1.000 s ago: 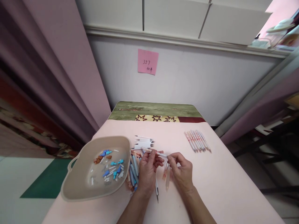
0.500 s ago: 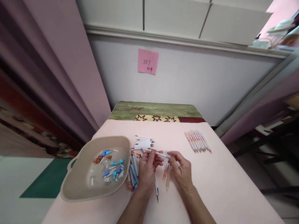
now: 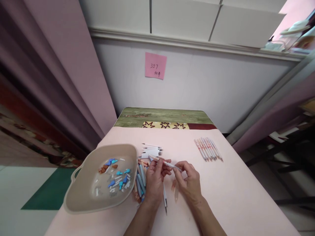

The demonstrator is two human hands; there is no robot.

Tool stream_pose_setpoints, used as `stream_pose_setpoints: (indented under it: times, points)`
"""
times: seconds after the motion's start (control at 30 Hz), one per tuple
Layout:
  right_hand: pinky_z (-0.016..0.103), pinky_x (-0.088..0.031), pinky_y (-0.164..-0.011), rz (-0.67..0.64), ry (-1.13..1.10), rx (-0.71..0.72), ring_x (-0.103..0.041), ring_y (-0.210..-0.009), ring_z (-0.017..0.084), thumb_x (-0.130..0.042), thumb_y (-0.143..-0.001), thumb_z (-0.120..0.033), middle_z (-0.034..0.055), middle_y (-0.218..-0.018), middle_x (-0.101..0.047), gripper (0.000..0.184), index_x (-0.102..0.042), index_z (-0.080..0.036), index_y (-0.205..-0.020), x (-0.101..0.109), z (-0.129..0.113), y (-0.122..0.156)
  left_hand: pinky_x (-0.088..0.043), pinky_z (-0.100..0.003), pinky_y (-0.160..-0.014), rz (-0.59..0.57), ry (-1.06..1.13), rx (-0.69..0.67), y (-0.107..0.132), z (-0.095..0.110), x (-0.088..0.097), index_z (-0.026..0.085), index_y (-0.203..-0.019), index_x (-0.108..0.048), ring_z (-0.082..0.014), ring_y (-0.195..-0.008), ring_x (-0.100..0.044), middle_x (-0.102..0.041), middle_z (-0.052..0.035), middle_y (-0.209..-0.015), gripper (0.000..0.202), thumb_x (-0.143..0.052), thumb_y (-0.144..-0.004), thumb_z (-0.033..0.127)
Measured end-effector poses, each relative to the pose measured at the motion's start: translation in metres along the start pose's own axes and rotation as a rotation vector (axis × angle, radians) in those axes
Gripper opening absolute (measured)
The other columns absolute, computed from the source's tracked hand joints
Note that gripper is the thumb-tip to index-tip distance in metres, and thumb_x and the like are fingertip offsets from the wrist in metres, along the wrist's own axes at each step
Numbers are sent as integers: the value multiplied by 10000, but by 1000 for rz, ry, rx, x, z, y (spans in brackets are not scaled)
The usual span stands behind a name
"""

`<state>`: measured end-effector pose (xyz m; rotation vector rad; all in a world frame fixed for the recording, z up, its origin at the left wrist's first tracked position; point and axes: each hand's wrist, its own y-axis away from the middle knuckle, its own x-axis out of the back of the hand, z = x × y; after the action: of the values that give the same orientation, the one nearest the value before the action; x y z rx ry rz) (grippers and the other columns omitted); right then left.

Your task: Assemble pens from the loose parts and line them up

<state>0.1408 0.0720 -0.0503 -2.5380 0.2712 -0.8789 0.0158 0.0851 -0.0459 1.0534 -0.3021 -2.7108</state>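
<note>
A slim pen (image 3: 169,164) with a pale, partly clear barrel lies slantwise between my two hands. My left hand (image 3: 155,182) is closed around its middle, fingertips curled up. At its right end my right hand (image 3: 190,183) pinches it between thumb and fingers. Under my hands, clear barrel pieces (image 3: 176,191) lie on the cloth, partly covered by the right hand. One white refill with a dark tip (image 3: 165,201) rests beside my left wrist. Behind the left hand is a stack of white refills (image 3: 151,151). Blue and peach pen parts (image 3: 140,180) are heaped to its left.
A beige basin (image 3: 86,203) stands at the left table edge, holding small blue, brown and white pieces. Several pens (image 3: 208,149) lie in a row at the right. A pink tablecloth (image 3: 236,196) covers most of the table; a wall (image 3: 192,82) rises behind.
My right hand has shifted slightly left and down along the pen, covering more of the clear pieces below. The left hand keeps its hold, nearly still.
</note>
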Motion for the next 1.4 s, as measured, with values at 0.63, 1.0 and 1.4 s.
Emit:
stream_pose_setpoints:
  times: [0.63,1.0,1.4]
  points:
    - [274,-444,-693,-11,40,64,-582,-703,166,-585,-858,-317,8,-716,-634,108,-599,-212,-878,-1,-2,1,-358,-180,-433,7,-57,-30,-2,0,1,128,-812,-648,-66,-507,-533,-718,-76,-792,299,-738,-712,395]
    - [259,-430,-672,-33,25,-4,-594,-689,164,-613,-838,-345,3,-730,-647,183,-613,-207,-958,-4,-4,-2,-363,-164,-453,3,-82,-60,-4,1,2,147,-823,-618,-48,-509,-516,-721,-58,-835,234,-714,-753,348]
    - [219,-393,-621,-116,-1,-86,-578,-630,121,-600,-862,-309,-22,-686,-652,125,-607,-210,-786,-4,-5,-3,-310,-146,-410,-26,-173,-113,-6,5,3,142,-825,-624,-39,-477,-447,-679,-23,-750,235,-705,-763,354]
